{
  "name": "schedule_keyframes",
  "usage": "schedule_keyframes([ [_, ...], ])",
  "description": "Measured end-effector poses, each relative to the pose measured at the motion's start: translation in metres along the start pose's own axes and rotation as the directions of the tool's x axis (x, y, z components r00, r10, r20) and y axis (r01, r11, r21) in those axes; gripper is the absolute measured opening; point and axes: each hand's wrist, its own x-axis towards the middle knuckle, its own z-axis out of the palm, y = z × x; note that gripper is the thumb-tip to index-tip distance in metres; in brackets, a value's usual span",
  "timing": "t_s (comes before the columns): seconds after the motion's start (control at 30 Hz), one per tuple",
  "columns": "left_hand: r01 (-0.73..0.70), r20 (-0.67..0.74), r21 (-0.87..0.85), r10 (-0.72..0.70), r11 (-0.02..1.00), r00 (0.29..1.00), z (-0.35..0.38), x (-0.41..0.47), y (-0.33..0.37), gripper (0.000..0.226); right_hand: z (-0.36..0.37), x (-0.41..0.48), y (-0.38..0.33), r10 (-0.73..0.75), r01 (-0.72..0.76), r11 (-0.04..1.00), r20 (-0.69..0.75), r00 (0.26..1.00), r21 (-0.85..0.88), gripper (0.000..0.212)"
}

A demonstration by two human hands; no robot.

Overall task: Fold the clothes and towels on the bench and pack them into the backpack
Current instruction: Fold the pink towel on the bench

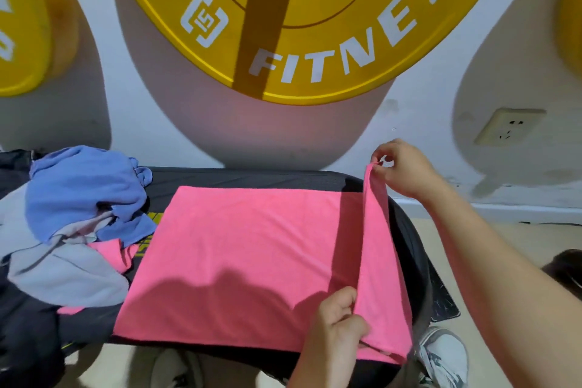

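Observation:
A pink towel [239,255] lies spread flat across the black bench [258,178]. Its right edge is lifted off the bench into a raised fold. My right hand [404,168] pinches the far right corner of that edge, up near the wall. My left hand [338,318] grips the near right corner at the bench's front edge. To the left lies a heap of clothes: a blue garment [85,189] on top of a light grey one [59,274], with a bit of pink cloth [116,253] poking out. No backpack is in view.
Dark cloth [28,334] drapes over the bench's left end. A large yellow weight plate [315,22] hangs on the white wall behind, with a socket [510,126] to the right. My white shoe [444,356] and a black floor mat [442,299] sit below the bench at right.

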Motion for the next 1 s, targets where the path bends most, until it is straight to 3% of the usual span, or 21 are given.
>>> schedule_keyframes([
  [0.1,0.004,-0.016,0.001,-0.004,1.000,1.000,-0.019,-0.010,0.007,0.035,0.020,0.002,-0.022,0.101,-0.105,0.896,0.033,0.994,0.432,0.015],
  [0.17,0.025,-0.053,0.037,-0.023,0.999,0.998,-0.038,-0.017,0.004,0.030,0.037,0.006,-0.036,0.124,-0.122,0.851,0.032,0.992,0.511,0.023],
  [0.3,0.117,-0.270,0.187,-0.064,0.975,0.961,-0.077,-0.030,-0.007,0.024,0.067,0.012,-0.072,0.021,-0.016,0.899,-0.006,1.000,0.439,0.022],
  [0.4,0.073,-0.404,0.212,0.019,0.975,0.914,-0.107,-0.041,-0.006,0.014,0.086,0.017,-0.103,-0.042,0.037,0.937,0.006,0.999,0.346,0.018],
  [0.5,0.054,-0.502,0.269,0.092,0.962,0.860,-0.137,-0.052,-0.008,0.019,0.101,0.022,-0.137,-0.097,0.098,0.930,-0.020,0.995,0.355,0.012],
  [0.63,0.064,-0.732,0.251,0.146,0.966,0.665,-0.174,-0.065,-0.011,0.036,0.123,0.031,-0.190,-0.194,0.193,0.949,-0.020,0.981,0.251,0.012],
  [0.77,0.093,-0.900,0.082,0.034,0.992,0.435,-0.204,-0.075,-0.021,0.027,0.158,0.041,-0.241,-0.290,0.273,0.946,0.081,0.954,0.173,0.014],
  [0.87,0.137,-0.932,-0.002,-0.051,0.991,0.360,-0.220,-0.078,-0.039,0.026,0.197,0.044,-0.264,-0.332,0.313,0.940,0.162,0.929,0.132,0.015],
  [1.0,0.216,-0.939,0.012,-0.063,0.976,0.338,-0.223,-0.075,-0.056,0.014,0.237,0.037,-0.269,-0.379,0.391,0.920,0.262,0.888,0.006,0.014],
])
